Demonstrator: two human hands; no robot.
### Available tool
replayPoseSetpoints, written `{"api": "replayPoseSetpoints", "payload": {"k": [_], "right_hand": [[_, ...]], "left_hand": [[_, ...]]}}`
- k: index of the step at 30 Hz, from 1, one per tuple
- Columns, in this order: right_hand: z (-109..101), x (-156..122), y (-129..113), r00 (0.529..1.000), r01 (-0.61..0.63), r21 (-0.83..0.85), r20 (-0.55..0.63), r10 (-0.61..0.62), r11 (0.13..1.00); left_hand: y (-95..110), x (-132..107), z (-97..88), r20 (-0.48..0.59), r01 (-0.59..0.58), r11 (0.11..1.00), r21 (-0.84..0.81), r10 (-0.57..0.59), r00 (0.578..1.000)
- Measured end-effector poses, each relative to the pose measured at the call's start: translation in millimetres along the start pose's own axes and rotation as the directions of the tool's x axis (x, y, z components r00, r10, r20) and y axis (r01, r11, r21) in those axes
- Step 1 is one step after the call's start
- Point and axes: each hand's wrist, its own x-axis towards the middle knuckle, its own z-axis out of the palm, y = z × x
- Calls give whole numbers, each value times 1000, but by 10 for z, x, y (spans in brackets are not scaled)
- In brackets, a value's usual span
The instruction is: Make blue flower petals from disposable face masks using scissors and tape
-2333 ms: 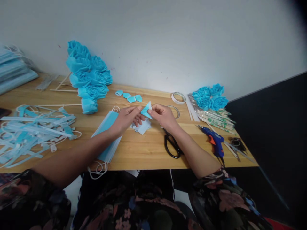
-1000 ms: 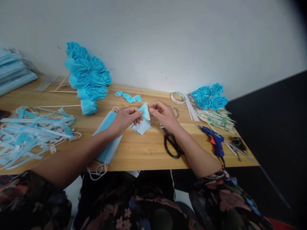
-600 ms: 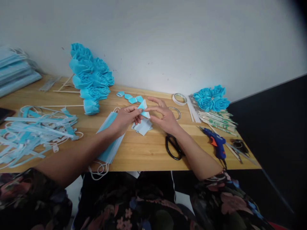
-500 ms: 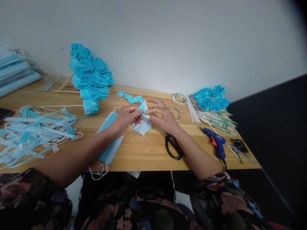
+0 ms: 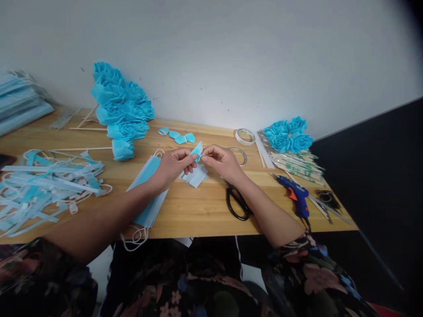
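Between my hands is a small folded piece of blue and white mask fabric [image 5: 197,150]. My left hand [image 5: 176,164] pinches its left side between thumb and fingers. At its lower right edge, my right hand [image 5: 222,162] has thumb and forefinger closed on it. Just below lies a small stack of white fabric squares [image 5: 195,177], partly hidden. Behind the hands, several folded blue petals [image 5: 180,139] lie on the wooden table. A stack of blue face masks [image 5: 147,174] sits partly under my left forearm. Black-handled scissors [image 5: 237,203] rest beside my right forearm.
Cut mask strips and ear loops [image 5: 49,185] are heaped at the left. Blue fabric flowers [image 5: 124,108] stand behind them; more flowers [image 5: 288,135] lie at the right on wrapped sticks [image 5: 297,163]. A blue glue gun [image 5: 295,193] and a tape roll [image 5: 245,136] are also on the right.
My right hand's fingers, spread before, have closed on the fabric's lower right edge. The piece now looks narrower and more folded. My left hand keeps its pinch.
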Motion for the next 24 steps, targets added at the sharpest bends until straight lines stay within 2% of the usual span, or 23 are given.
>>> {"api": "replayPoseSetpoints", "payload": {"k": [10, 17, 24], "right_hand": [[15, 15, 48, 999, -47, 112, 2, 47, 993], [25, -2, 23, 1000, -25, 35, 8, 24, 999], [-39, -3, -9, 1000, -6, 6, -14, 6, 1000]], "left_hand": [[0, -3, 0, 23, -20, 999, 33, 19, 1000], [8, -15, 1, 31, -33, 997, 71, 31, 999], [10, 3, -19, 46, 30, 999, 45, -32, 998]]}}
